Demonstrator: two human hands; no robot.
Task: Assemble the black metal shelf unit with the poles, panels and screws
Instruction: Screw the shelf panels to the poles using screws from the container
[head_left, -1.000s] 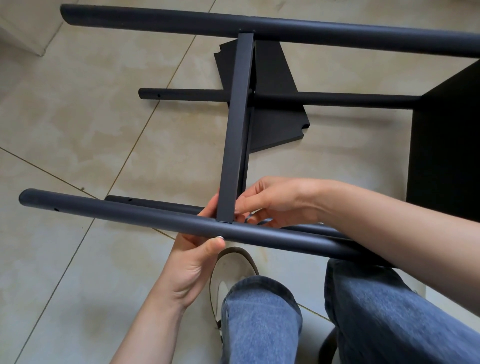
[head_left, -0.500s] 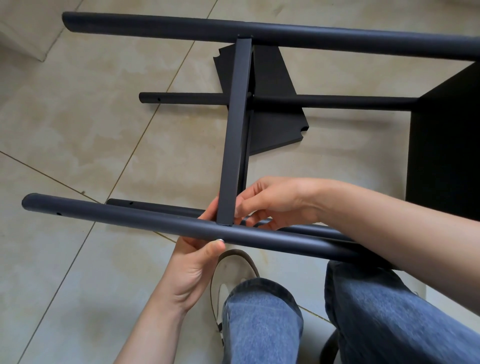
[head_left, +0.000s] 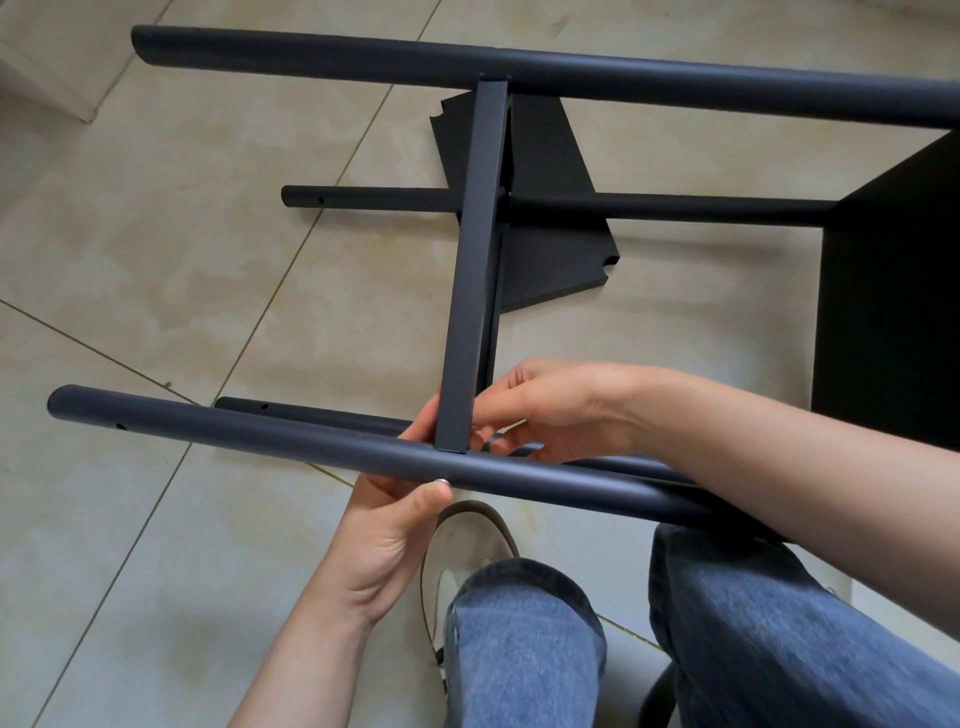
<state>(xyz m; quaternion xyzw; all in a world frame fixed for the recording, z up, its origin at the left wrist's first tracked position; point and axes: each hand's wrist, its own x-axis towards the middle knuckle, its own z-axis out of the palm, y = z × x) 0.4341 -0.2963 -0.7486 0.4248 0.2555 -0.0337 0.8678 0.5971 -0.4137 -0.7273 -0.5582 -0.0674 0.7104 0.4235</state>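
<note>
The right ends of both big poles run out of view, and so does most of the black panel (head_left: 893, 291) at the right edge, so how they join there cannot be told. The near pole (head_left: 249, 439) lies almost left to right across the person's lap, dipping to the right under the right forearm; the far pole (head_left: 519, 70) runs much the same way along the top. Between them a flat crossbar (head_left: 475, 270) stretches away from the person, its near end sitting on the near pole. The left hand (head_left: 384, 525) comes up from below and grips the near pole, thumb on the near side and fingertips showing beside the crossbar's end. The right hand (head_left: 545, 410) is curled in just right of that joint, fingers pinching at something small and dark that is too hidden to name. Two thinner poles lie on the tiled floor (head_left: 156, 234), one (head_left: 649, 208) crossing over a loose panel (head_left: 550, 244), the other (head_left: 311, 415) half hidden behind the near pole.
</note>
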